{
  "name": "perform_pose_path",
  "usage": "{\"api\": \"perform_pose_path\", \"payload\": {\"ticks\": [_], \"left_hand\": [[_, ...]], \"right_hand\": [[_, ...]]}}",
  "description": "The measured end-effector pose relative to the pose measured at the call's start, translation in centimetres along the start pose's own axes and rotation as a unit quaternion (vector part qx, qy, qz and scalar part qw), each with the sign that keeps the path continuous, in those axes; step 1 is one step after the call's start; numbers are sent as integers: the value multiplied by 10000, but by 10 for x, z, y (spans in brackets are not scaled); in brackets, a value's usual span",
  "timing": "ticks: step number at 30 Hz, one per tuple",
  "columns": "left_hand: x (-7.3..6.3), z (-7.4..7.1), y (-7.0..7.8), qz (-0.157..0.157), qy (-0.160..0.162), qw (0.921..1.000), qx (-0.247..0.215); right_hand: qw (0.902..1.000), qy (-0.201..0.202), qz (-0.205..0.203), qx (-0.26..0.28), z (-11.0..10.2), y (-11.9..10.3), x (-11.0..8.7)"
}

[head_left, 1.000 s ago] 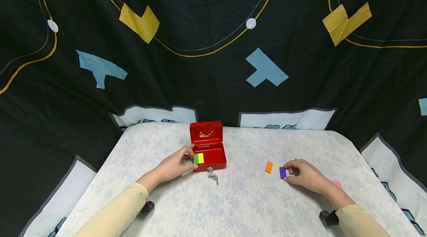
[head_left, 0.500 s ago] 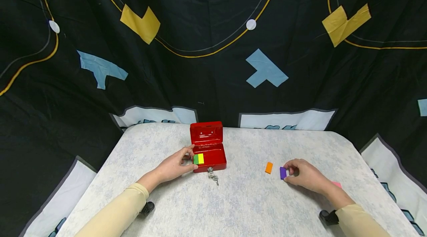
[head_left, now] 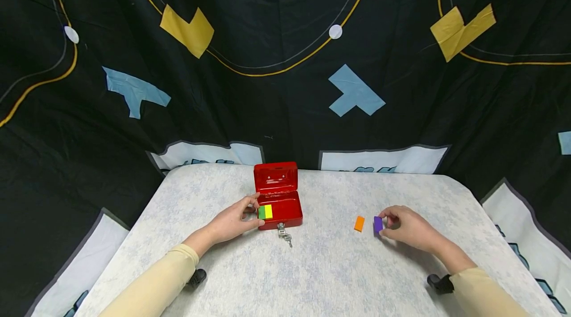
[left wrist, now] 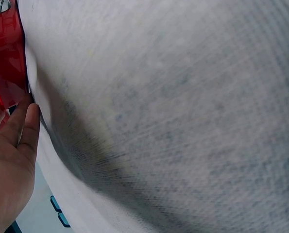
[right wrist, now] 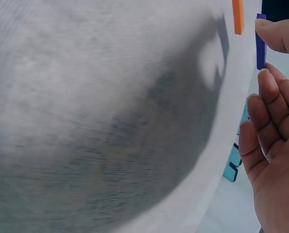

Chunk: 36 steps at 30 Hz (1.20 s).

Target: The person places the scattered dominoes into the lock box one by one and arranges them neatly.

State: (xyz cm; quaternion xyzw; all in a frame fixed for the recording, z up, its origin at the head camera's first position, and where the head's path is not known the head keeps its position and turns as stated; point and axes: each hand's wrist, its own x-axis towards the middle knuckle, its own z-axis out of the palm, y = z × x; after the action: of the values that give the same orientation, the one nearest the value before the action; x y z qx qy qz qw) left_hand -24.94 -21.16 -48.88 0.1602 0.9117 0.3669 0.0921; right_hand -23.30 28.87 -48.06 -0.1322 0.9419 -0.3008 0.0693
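Note:
An open red cash box (head_left: 290, 206) stands near the table's back edge, its lid tipped up behind it. My left hand (head_left: 232, 219) grips the left side of the box, thumb at the front corner and a fingertip farther back. Inside the box, against its left wall, lie a green block (head_left: 261, 213) and a yellow block (head_left: 268, 211) side by side. On the right, my right hand (head_left: 412, 229) pinches a purple block (head_left: 378, 226) between thumb and fingertips. The right wrist view shows the purple block (right wrist: 261, 48) upright, with the hand's shadow on the table.
An orange block (head_left: 359, 224) lies on the table just left of the purple one. Keys (head_left: 285, 237) hang from the lock at the box's front. A black curtain (head_left: 276, 109) rises behind the pale table (head_left: 321, 267).
My right hand has shifted slightly away from me and up with the purple block. A pink block, partly visible by the right wrist before, is now hidden. My left hand stays put.

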Motion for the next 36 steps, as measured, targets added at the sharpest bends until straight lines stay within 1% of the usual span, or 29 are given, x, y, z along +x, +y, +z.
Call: {"api": "perform_pose_path", "payload": {"ticks": [8,23,30,36], "left_hand": [[1,0,0,31,-9,10000,16],[1,-1,0,60,-16,10000,19],[0,-1,0,37,-10,10000,22],[0,0,1,34,-9,10000,-21]], "right_hand": [[9996,44,-182,-205,-7,-10,6],[9984,154,-456,-303,-17,-25,15],[9972,139,-627,-395,-23,-36,20],[9967,98,-665,-456,-28,-44,24]]}}
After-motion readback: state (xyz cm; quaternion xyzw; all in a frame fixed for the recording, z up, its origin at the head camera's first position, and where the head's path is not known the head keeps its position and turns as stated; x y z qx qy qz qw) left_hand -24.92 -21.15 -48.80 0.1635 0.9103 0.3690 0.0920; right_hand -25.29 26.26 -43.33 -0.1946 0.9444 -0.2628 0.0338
